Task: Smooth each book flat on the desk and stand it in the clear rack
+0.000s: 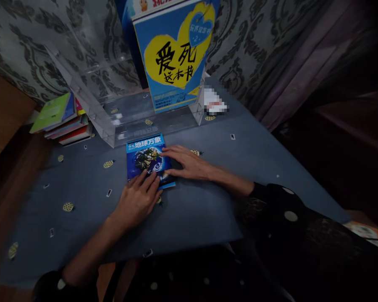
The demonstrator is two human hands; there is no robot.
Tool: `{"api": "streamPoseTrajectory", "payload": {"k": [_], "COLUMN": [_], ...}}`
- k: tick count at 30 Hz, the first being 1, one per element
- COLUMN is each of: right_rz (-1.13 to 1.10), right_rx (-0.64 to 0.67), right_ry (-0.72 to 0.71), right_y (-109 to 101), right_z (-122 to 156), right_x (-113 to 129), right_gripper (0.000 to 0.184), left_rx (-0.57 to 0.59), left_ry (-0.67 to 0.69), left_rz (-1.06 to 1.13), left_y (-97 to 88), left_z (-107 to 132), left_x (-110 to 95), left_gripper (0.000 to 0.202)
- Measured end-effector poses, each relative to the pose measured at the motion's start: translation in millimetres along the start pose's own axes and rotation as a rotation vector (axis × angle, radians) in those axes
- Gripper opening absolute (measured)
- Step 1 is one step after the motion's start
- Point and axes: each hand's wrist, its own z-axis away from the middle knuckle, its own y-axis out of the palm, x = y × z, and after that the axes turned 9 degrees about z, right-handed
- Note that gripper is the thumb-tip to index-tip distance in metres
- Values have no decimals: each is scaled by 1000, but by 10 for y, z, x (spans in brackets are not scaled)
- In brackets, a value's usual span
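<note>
A small blue book [145, 159] with an earth picture and a light blue title band lies on the cloth-covered table. My left hand [137, 196] rests over its lower left part, fingers stretched out on the cover. From the right side, my right hand [189, 162] lays its extended fingers on the book's right edge and cover. Neither hand is wrapped around the book. Part of the lower cover is hidden under the left fingers.
Behind the book stands a clear acrylic rack [108, 132] with a large blue book [173, 58] bearing a yellow heart. A stack of books [64, 119] lies at the back left. The grey-blue tablecloth [189, 214] has pineapple prints. A curtain [305, 63] hangs at right.
</note>
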Motion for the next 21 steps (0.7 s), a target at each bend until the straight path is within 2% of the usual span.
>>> {"api": "streamPoseTrajectory", "payload": {"k": [12, 16, 19, 21], "right_rz": [-33, -8, 90, 156], "right_rx": [23, 70, 142, 180], "right_ry": [-3, -8, -15, -29], "right_y": [-48, -34, -31, -34], "right_z": [-6, 24, 53, 63], "right_x": [4, -15, 6, 33], "right_gripper": [59, 77, 95, 100], "left_rx": [-35, -77, -120, -131], "left_ry": [19, 48, 79, 93], "left_rz": [1, -41, -80, -82], "left_y": [5, 48, 70, 72], "left_z": [-13, 8, 24, 16], "left_x": [-19, -21, -20, -14], "left_gripper": [37, 38, 39, 40]}}
